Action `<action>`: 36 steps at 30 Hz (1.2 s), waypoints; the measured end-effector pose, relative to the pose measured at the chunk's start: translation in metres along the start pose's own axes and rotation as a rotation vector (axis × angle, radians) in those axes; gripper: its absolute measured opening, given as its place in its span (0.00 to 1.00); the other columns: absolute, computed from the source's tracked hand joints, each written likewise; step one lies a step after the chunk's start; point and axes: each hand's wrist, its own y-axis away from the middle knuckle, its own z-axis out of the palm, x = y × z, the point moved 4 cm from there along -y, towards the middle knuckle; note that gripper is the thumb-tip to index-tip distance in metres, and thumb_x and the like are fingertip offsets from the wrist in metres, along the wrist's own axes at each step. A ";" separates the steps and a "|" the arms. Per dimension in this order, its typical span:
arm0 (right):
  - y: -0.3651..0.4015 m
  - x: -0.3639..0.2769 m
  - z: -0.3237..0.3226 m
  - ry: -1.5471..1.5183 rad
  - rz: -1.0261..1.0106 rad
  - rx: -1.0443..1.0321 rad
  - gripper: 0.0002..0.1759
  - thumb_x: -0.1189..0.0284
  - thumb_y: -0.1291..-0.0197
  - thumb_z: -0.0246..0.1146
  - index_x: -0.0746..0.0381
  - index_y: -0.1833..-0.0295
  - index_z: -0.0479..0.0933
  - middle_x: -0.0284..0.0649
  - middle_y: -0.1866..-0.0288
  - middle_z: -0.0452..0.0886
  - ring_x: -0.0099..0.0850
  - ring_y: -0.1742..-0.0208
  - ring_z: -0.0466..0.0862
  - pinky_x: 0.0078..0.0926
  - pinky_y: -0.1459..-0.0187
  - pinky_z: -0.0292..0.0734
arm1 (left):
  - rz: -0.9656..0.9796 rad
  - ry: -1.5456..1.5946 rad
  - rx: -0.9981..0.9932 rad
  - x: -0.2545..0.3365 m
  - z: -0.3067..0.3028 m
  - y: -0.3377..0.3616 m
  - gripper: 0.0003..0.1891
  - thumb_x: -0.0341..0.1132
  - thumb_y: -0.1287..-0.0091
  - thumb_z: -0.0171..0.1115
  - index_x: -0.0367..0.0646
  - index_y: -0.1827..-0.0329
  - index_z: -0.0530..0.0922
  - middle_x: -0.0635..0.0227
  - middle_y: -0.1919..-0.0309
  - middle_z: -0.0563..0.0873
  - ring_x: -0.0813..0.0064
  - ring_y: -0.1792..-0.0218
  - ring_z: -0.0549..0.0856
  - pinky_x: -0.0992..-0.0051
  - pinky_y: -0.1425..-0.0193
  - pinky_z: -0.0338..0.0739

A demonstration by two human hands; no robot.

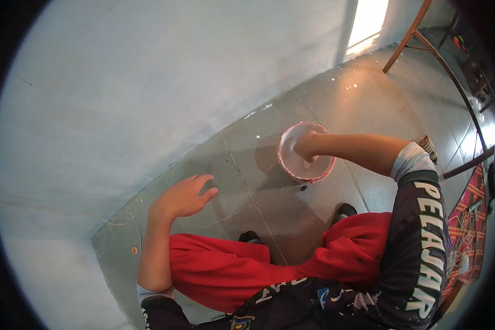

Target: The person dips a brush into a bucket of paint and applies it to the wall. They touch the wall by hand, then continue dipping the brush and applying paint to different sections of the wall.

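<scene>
Right hand (308,146) in the bucket (288,145)

The bucket surrounds my right fingers, mostly hidden; I cannot tell their spread. My left hand (185,197)'s fingers are parted, holding nothing, over floor (225,192) running across to the bucket. The wall (126,104) bounds that floor ahead of both hands; a brown frame (406,40) stands beyond my right fingers, my trousers (220,264) behind.

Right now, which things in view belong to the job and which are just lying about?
Likely in the job:
bucket
pale liquid inside it
right hand, reaching into the bucket

Seemingly just lying or standing about:
plaid cloth
small orange thing on the floor
wooden frame
</scene>
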 end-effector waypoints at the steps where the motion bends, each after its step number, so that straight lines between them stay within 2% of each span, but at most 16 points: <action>1: -0.003 0.000 0.004 -0.004 -0.003 -0.003 0.16 0.72 0.54 0.71 0.59 0.55 0.87 0.44 0.55 0.87 0.42 0.51 0.87 0.42 0.54 0.82 | 0.002 -0.004 -0.003 -0.002 0.001 -0.002 0.28 0.54 0.25 0.50 0.47 0.29 0.68 0.52 0.32 0.74 0.52 0.33 0.75 0.60 0.30 0.69; 5: -0.007 -0.001 0.016 -0.051 0.015 0.008 0.19 0.71 0.55 0.71 0.58 0.53 0.87 0.44 0.53 0.87 0.41 0.50 0.87 0.40 0.55 0.82 | 0.056 -0.023 0.025 -0.008 0.003 -0.007 0.28 0.53 0.25 0.50 0.47 0.28 0.68 0.52 0.31 0.73 0.52 0.33 0.74 0.60 0.30 0.68; 7: -0.011 0.002 0.026 -0.131 0.010 0.046 0.23 0.76 0.60 0.70 0.60 0.52 0.84 0.48 0.55 0.86 0.46 0.51 0.87 0.43 0.56 0.82 | 0.019 -0.006 0.014 0.001 -0.003 -0.001 0.29 0.53 0.25 0.50 0.47 0.28 0.68 0.52 0.31 0.73 0.52 0.32 0.74 0.60 0.29 0.68; 11: -0.015 0.006 0.040 -0.151 0.017 0.033 0.26 0.76 0.60 0.69 0.60 0.49 0.82 0.48 0.56 0.86 0.47 0.51 0.87 0.44 0.56 0.82 | 0.002 -0.011 0.021 0.003 -0.003 0.001 0.29 0.54 0.26 0.50 0.47 0.28 0.68 0.52 0.31 0.73 0.52 0.32 0.74 0.60 0.29 0.68; 16: -0.015 0.008 0.044 -0.163 -0.027 0.062 0.26 0.74 0.55 0.68 0.60 0.45 0.79 0.49 0.55 0.85 0.47 0.50 0.86 0.46 0.56 0.81 | 0.006 0.011 0.013 -0.002 -0.001 -0.004 0.29 0.54 0.26 0.50 0.47 0.28 0.69 0.53 0.32 0.73 0.53 0.33 0.74 0.61 0.30 0.68; 25: -0.004 0.009 0.039 -0.274 -0.001 0.112 0.26 0.76 0.49 0.61 0.60 0.41 0.76 0.52 0.54 0.84 0.49 0.50 0.85 0.48 0.53 0.80 | 0.017 -0.022 0.010 -0.001 0.000 -0.013 0.29 0.54 0.26 0.50 0.47 0.28 0.68 0.52 0.32 0.74 0.53 0.33 0.74 0.61 0.29 0.68; 28: -0.005 0.009 0.040 -0.301 0.020 0.162 0.26 0.76 0.51 0.66 0.59 0.42 0.77 0.51 0.53 0.85 0.48 0.48 0.86 0.47 0.53 0.81 | 0.032 -0.012 -0.005 0.002 -0.002 -0.014 0.29 0.54 0.26 0.50 0.46 0.28 0.68 0.52 0.32 0.74 0.53 0.33 0.74 0.61 0.29 0.68; 35: -0.002 0.008 0.038 -0.339 -0.003 0.230 0.28 0.76 0.47 0.63 0.61 0.37 0.73 0.52 0.53 0.85 0.50 0.49 0.85 0.48 0.52 0.81 | 0.020 -0.005 -0.012 0.003 -0.003 -0.017 0.29 0.54 0.26 0.50 0.46 0.28 0.68 0.52 0.32 0.73 0.53 0.32 0.74 0.61 0.29 0.67; 36: -0.001 0.009 0.039 -0.362 -0.017 0.251 0.24 0.75 0.44 0.60 0.62 0.40 0.72 0.53 0.55 0.84 0.51 0.51 0.85 0.50 0.53 0.80 | 0.022 0.002 -0.012 0.003 -0.003 -0.018 0.29 0.54 0.26 0.50 0.46 0.28 0.68 0.52 0.32 0.74 0.53 0.32 0.74 0.61 0.29 0.67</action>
